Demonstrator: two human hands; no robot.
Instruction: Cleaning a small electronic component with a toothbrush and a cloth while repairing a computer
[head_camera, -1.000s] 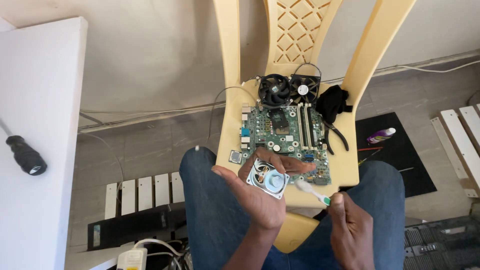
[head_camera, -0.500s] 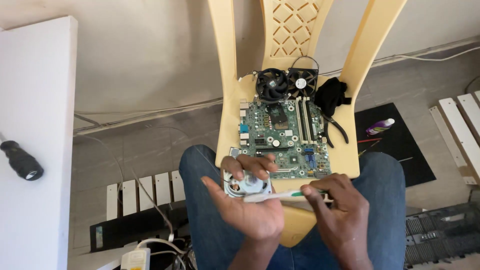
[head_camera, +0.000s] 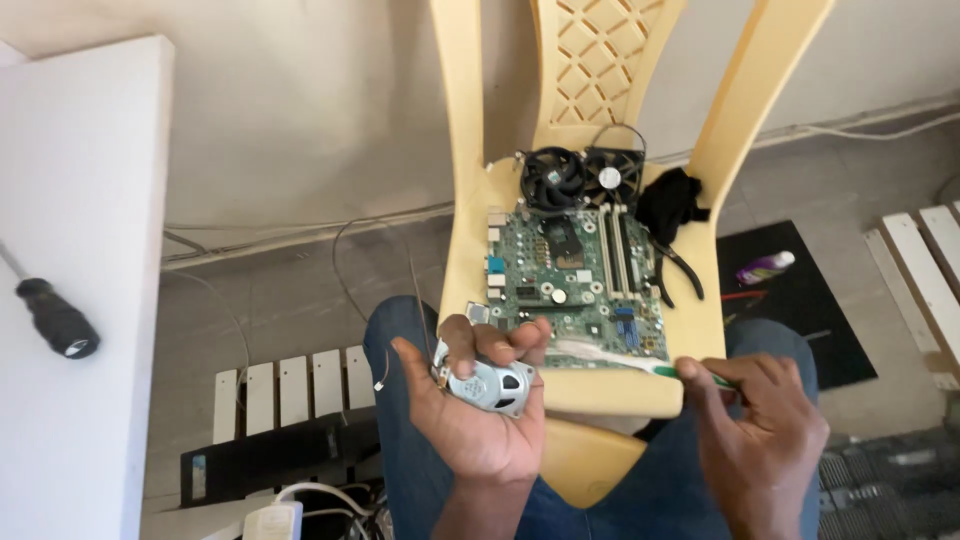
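A small silver speaker (head_camera: 487, 385) is cupped in the left hand (head_camera: 478, 415), with the fingers curled over its far edge and the thumb raised at the left; a thin wire (head_camera: 400, 290) loops up and away from it. A toothbrush (head_camera: 630, 358) with a white head and green handle is pinched in the right hand (head_camera: 765, 420) between thumb and fingertips, its bristled end pointing left toward the speaker — just beside it, though contact cannot be made out. Both hands are held over the near edge of a cream plastic chair (head_camera: 700, 330). On the seat a green motherboard (head_camera: 575, 275) is laid flat, with two black fans (head_camera: 582, 178) at its far end and black pliers (head_camera: 675, 270) at its right. A black-handled screwdriver (head_camera: 55, 318) rests on a white surface (head_camera: 80, 200) at far left.
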